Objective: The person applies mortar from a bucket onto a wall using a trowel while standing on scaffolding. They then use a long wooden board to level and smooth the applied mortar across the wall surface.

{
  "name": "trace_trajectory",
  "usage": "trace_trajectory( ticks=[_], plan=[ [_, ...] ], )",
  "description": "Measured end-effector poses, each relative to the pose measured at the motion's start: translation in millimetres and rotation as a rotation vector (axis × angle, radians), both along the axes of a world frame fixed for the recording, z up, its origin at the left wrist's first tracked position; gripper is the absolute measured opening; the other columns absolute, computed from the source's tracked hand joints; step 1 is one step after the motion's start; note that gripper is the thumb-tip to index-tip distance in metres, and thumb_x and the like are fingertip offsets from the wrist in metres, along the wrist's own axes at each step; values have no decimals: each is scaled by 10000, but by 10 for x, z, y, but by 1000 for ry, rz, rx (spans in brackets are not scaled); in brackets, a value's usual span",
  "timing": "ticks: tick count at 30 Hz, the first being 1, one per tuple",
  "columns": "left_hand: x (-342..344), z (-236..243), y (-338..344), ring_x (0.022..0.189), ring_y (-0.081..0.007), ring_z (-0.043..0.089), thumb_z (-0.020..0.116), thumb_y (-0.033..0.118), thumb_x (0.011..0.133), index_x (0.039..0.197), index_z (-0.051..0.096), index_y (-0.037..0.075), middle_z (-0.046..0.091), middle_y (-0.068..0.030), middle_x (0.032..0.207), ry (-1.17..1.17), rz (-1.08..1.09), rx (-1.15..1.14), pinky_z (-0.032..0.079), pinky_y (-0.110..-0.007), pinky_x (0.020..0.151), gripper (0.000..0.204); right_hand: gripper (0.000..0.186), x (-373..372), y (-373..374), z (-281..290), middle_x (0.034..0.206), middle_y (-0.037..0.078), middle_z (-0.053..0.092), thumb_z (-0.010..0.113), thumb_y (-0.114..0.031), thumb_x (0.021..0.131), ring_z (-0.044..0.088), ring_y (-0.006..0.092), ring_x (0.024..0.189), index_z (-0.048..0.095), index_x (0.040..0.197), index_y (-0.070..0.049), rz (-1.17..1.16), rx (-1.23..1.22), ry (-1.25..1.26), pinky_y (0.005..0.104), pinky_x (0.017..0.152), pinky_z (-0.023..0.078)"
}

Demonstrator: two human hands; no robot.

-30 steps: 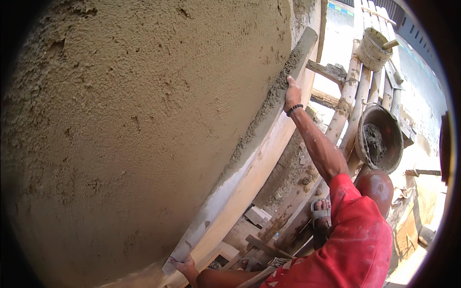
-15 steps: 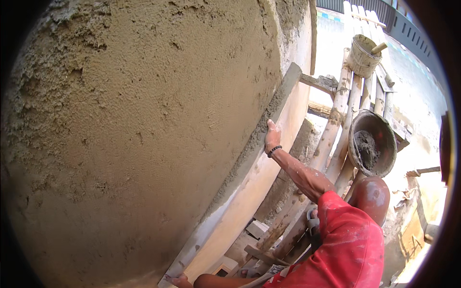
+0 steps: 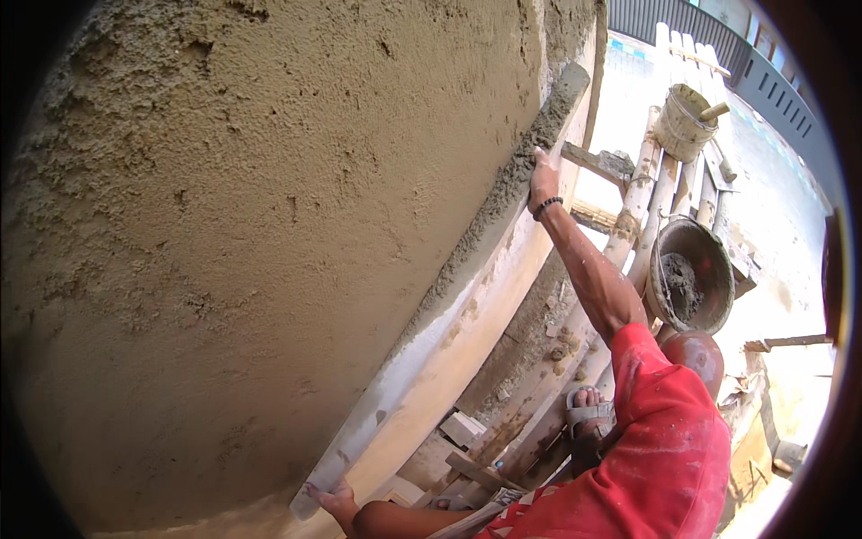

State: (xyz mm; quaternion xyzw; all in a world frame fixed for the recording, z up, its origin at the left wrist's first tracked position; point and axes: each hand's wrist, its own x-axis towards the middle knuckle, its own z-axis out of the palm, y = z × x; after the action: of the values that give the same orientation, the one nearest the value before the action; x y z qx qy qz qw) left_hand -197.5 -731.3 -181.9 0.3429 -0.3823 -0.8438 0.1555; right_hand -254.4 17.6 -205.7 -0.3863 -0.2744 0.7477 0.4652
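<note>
A long, straight plasterer's straightedge (image 3: 392, 384) lies slanted against the wet plaster wall (image 3: 296, 242). Grey-brown mortar (image 3: 489, 217) is heaped along its upper stretch. My right hand (image 3: 544, 180), with a dark bead bracelet at the wrist, grips the straightedge below its far end, arm stretched out. Down at the near end, my left hand (image 3: 332, 499) closes on the straightedge; part of its fingers is hidden. The plaster beside the straightedge is fairly smooth, while towards the upper left it is rough and pitted.
Right of the wall runs a platform of wooden poles (image 3: 645, 184). On it stand a bucket (image 3: 684, 130) with a handle sticking out and a wide dark bucket (image 3: 718, 292) holding mortar. A sandalled foot (image 3: 589, 409) rests on planks, near a pale block (image 3: 464, 428).
The straightedge has moved up along the wall with both my hands on it. My right arm reaches farther out. The view has shifted slightly, showing the buckets lower.
</note>
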Motion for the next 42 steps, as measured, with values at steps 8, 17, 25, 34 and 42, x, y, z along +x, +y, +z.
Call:
trace_trajectory(
  ticks=[8, 17, 25, 34, 42],
  plan=[
    [-30, -13, -1066, 1131, -266, 528, 542, 436, 868, 1209, 534, 103, 562, -72, 1237, -32, 160, -194, 446, -393, 945, 477, 663, 78, -1230, -807, 1261, 276, 468, 529, -392, 888, 452, 312, 1184, 388, 1239, 153, 110, -48, -242, 376, 1001, 349],
    [-185, -136, -466, 1083, -252, 563, 552, 437, 864, 1158, 566, 104, 596, -57, 1187, -77, 33, -59, 474, -381, 907, 445, 628, -44, -156, -236, 1028, 276, 604, 553, -411, 863, 573, 289, 953, 529, 1068, 181, -42, 75, -390, 399, 871, 430],
    [-31, 39, 319, 1042, -247, 594, 565, 436, 860, 1147, 577, 116, 625, -46, 1143, -41, -49, 18, 489, -388, 886, 430, 502, -3, 543, 291, 979, 141, 623, 518, -369, 892, 612, 212, 837, 530, 1104, 86, 61, 103, -215, 337, 761, 499],
    [-182, -30, -1134, 1197, -268, 470, 562, 483, 845, 1228, 532, 126, 511, -52, 1307, -102, 127, -32, 401, -433, 983, 524, 661, 31, -687, -470, 1170, 271, 539, 539, -403, 866, 531, 283, 1075, 441, 1188, 166, 126, 42, -208, 379, 918, 417],
    [-185, 23, -755, 1198, -265, 468, 559, 480, 849, 1226, 531, 119, 511, -52, 1306, -85, 106, -93, 402, -431, 981, 522, 736, 114, -919, -192, 1275, 285, 455, 555, -432, 867, 465, 308, 1168, 351, 1280, 143, 139, 185, -242, 365, 997, 350]
  ],
)
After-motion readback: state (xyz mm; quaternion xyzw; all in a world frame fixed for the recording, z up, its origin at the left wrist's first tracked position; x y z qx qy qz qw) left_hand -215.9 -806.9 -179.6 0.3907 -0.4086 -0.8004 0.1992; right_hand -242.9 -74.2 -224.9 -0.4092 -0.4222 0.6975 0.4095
